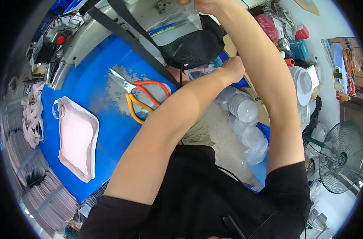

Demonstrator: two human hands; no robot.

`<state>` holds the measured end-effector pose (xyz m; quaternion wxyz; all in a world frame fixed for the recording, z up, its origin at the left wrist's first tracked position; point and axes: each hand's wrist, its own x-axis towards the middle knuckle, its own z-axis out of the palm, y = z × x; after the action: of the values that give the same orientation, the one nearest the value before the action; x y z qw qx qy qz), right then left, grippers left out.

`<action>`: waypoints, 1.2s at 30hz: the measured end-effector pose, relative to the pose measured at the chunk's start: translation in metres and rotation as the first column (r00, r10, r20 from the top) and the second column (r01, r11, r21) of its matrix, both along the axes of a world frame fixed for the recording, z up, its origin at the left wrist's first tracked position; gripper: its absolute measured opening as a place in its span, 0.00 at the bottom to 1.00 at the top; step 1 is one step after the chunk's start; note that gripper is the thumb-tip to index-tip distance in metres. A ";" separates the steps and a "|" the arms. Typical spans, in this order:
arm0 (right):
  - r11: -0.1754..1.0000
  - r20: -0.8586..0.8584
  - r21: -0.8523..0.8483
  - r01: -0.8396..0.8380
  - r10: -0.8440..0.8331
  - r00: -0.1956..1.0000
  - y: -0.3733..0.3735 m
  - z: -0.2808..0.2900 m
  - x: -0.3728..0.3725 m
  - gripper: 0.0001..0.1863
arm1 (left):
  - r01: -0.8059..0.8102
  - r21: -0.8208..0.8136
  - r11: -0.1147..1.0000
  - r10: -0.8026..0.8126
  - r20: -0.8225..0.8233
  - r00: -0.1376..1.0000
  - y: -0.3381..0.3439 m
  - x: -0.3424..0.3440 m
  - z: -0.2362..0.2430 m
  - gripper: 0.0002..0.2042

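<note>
My left hand reaches forward past the black mesh bag, over the edge of an open drawer-like space. It looks curled like a fist, with its fingers turned away and their contents hidden. At the top edge my right hand is partly cut off; its fingers are closed around something whitish that I cannot make out. Left of my left forearm lie scissors with one red and one yellow handle, blades apart. A flat pink pouch with a light edge and a small loop rests farther left on the blue work surface.
A black mesh bag hangs on straps ahead. Machine parts with a red button stand at far left. Stacked pink pieces line the lower left. Clear plastic cups in bags sit between my arms. A green fan stands right.
</note>
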<state>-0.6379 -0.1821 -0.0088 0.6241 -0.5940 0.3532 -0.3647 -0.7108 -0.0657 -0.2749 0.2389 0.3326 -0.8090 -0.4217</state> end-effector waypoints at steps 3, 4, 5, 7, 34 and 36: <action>0.999 -0.029 -0.032 -0.025 0.024 0.999 -0.002 0.000 0.003 0.14 | -0.110 -0.100 0.989 0.106 -0.042 0.993 -0.028 -0.026 -0.040 0.17; 0.997 -0.027 -0.056 -0.058 0.057 0.998 -0.004 0.002 0.007 0.14 | -0.152 -0.129 0.980 0.146 -0.057 0.988 -0.032 -0.032 -0.049 0.18; 0.995 -0.025 -0.068 -0.069 0.067 0.997 -0.006 -0.004 0.003 0.14 | -0.155 -0.089 0.984 0.154 -0.014 0.988 -0.028 -0.031 -0.046 0.17; 0.997 -0.045 -0.069 -0.025 0.022 0.999 -0.009 -0.009 -0.007 0.14 | -0.157 -0.015 0.987 0.158 0.075 0.985 -0.019 -0.029 -0.033 0.16; 0.988 -0.134 -0.121 -0.095 0.079 0.988 -0.008 0.006 -0.001 0.16 | 0.650 -0.065 0.757 -0.470 0.637 0.611 0.048 0.049 0.123 0.10; 0.993 -0.097 -0.040 -0.111 0.106 0.990 -0.012 0.004 -0.007 0.17 | 0.654 0.011 0.756 -0.580 0.474 0.662 0.067 0.097 0.204 0.10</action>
<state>-0.6449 -0.1938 -0.0049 0.6120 -0.6429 0.3413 -0.3093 -0.6134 0.0015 -0.0711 -0.0864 0.1053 -0.9369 -0.3221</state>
